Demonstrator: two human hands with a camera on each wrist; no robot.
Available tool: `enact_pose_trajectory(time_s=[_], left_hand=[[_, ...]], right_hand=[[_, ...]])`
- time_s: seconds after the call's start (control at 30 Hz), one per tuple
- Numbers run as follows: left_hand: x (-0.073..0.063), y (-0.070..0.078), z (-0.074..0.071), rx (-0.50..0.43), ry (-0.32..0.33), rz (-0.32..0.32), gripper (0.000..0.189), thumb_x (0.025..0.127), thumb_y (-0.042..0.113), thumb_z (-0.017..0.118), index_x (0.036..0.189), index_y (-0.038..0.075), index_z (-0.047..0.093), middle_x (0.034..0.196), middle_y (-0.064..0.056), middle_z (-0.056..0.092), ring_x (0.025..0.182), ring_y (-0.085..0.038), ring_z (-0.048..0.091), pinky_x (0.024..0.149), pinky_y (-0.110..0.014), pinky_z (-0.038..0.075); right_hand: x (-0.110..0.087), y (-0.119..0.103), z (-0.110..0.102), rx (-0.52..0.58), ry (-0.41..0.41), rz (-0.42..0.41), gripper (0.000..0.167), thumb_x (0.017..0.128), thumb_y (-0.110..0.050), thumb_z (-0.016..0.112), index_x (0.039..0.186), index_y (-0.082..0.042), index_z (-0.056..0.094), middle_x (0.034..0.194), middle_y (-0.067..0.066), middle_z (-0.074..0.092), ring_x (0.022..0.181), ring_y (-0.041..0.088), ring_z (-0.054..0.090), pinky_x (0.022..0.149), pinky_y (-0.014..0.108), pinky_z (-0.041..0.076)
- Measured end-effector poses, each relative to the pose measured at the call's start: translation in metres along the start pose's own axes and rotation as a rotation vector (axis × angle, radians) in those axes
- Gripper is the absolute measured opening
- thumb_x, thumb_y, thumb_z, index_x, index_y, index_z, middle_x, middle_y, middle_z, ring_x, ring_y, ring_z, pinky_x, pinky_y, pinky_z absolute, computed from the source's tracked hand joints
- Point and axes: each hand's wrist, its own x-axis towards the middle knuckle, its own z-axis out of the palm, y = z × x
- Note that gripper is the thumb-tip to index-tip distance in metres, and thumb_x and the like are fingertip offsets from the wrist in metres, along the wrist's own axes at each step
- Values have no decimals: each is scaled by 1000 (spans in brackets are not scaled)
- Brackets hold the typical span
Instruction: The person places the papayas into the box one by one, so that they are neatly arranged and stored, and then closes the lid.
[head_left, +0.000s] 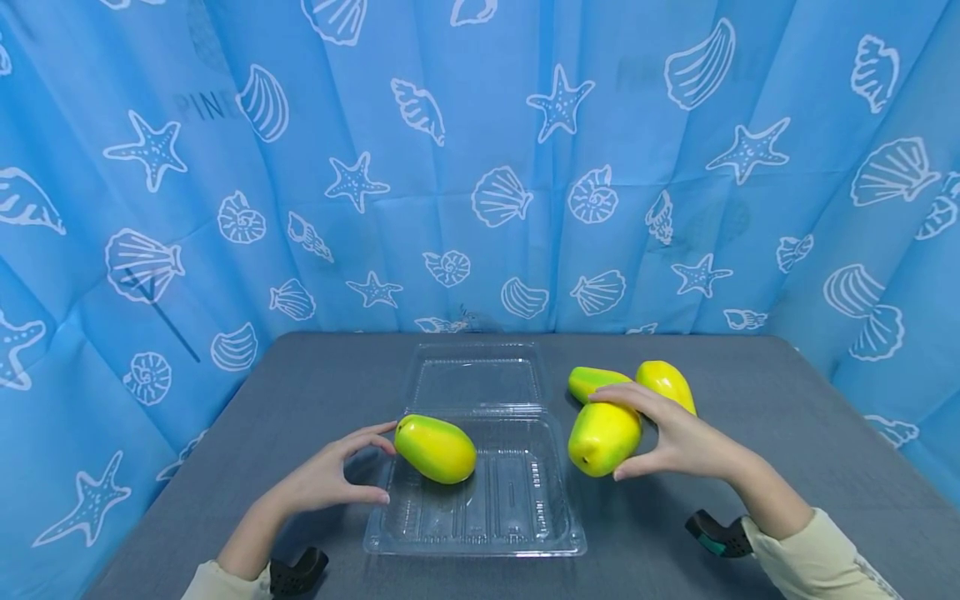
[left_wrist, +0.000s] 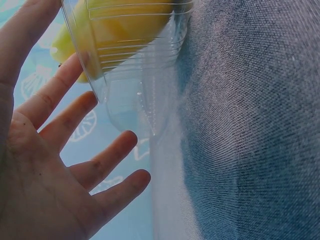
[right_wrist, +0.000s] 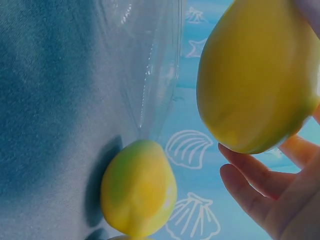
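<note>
My right hand grips a yellow papaya, thumb on the near side and fingers over the far side, holding it above the table just right of a clear plastic clamshell box. In the right wrist view the held papaya looks large and close. A green-yellow papaya lies in the left part of the box. My left hand is at the box's left side, thumb and fingers spread apart; in the left wrist view its fingertips are right at the clear rim.
Two more papayas, one greener and one yellow, lie on the grey cloth-covered table behind my right hand. The box's lid lies folded back behind it. A blue shell-print curtain surrounds the table's back and sides.
</note>
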Motion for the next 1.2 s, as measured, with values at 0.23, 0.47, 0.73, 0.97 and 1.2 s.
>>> enact_pose_trajectory(time_s=[0.23,0.47,0.73,0.97,1.2], left_hand=[[0,0,0,-2,-3,0,40,80,28,73,116,17,58,151,-13,33,138,-45,27,100,-72,27],[0,0,0,-2,-1,-2,40,80,28,73,115,19,58,151,-12,33,138,-44,26,100,-72,26],[0,0,0,0,1,-9,40,79,28,73,115,19,58,151,-11,33,138,-44,26,100,-72,26],[0,0,0,1,7,5,40,80,27,73,115,18,58,151,-12,33,138,-44,27,100,-72,26],[0,1,0,3,9,2,40,79,27,74,115,18,58,151,-12,33,138,-44,27,100,-72,26]], right_hand=[[5,-7,2,-10,5,-27,76,63,-30,86,129,-20,49,131,3,53,124,19,42,89,55,44],[12,-15,4,-24,-7,-53,78,63,-34,85,131,-20,49,132,3,53,122,17,44,87,41,47],[21,-24,8,-26,-43,-52,76,64,-35,84,130,-20,49,132,3,55,118,23,49,88,46,47],[28,-32,10,-38,-74,-53,76,65,-37,84,130,-20,50,128,-2,57,117,22,51,90,49,46],[34,-38,13,-61,-97,-97,76,65,-38,83,130,-18,50,126,-7,58,111,13,54,90,41,49]])
